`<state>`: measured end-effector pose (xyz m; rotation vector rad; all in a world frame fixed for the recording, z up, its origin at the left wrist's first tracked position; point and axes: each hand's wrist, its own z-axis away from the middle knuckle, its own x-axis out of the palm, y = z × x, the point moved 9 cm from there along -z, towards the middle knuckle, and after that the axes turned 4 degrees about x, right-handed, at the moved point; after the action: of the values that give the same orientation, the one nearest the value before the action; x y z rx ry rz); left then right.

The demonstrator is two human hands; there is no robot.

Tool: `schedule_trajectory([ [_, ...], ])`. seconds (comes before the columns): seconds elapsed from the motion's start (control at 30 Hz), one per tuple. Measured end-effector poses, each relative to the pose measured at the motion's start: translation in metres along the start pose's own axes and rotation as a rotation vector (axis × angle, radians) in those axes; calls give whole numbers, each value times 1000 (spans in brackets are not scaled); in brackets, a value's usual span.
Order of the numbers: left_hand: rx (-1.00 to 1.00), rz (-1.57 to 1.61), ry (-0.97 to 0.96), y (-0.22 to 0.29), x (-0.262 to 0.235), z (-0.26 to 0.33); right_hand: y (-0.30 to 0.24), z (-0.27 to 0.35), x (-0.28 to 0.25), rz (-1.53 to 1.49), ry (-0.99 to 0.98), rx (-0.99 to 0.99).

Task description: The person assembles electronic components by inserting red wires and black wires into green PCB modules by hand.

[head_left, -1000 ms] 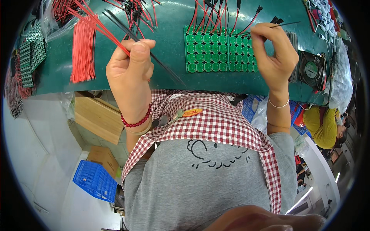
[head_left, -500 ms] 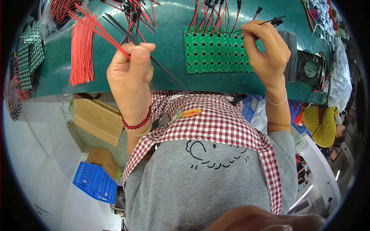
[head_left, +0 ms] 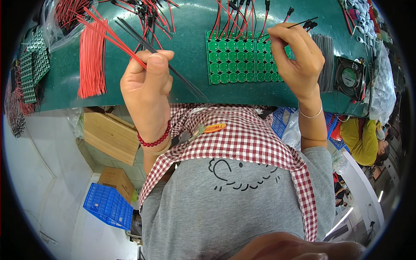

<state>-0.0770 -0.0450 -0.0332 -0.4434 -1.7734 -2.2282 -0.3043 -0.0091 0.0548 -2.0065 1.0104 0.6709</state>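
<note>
My left hand [head_left: 147, 80] is closed round a small bunch of red wires [head_left: 113, 40] and black wires [head_left: 187, 81], which cross in its fingers. The red ends fan out to the upper left, and the black ones slant down to the right. Between the thumb and fingertips of my right hand [head_left: 300, 56] is a thin black wire [head_left: 307, 21], held above the right part of a green circuit board panel [head_left: 232, 67]. Red and black leads with black plugs [head_left: 234, 17] run from the panel's far edge. My right hand hides the panel's right end.
Red wires [head_left: 92, 60] lie in a bundle at left, grey-black wires [head_left: 323, 60] at right beside a black fan [head_left: 349, 78]. More plugged leads [head_left: 149, 17] lie at the back. Other boards [head_left: 34, 65] are at far left. Beyond the right table edge is a person in yellow [head_left: 363, 141].
My right hand, with the black wire, has shifted very slightly left in the picture, as has the panel. My left hand keeps its grip on the wires in the same place.
</note>
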Motion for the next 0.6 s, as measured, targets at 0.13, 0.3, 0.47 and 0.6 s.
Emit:
schedule_trajectory([
  [0.13,-8,16,-3,-2,-1,0,-1,-1,1,8,-1,-1],
  [0.3,-4,28,-12,0,-2,-1,-1,-2,3,6,-17,2],
  [0.47,-2,28,-21,-1,-4,-1,-1,-3,7,11,-41,17],
  [0.6,-5,25,-18,-2,-4,-1,2,-4,10,11,-52,16],
])
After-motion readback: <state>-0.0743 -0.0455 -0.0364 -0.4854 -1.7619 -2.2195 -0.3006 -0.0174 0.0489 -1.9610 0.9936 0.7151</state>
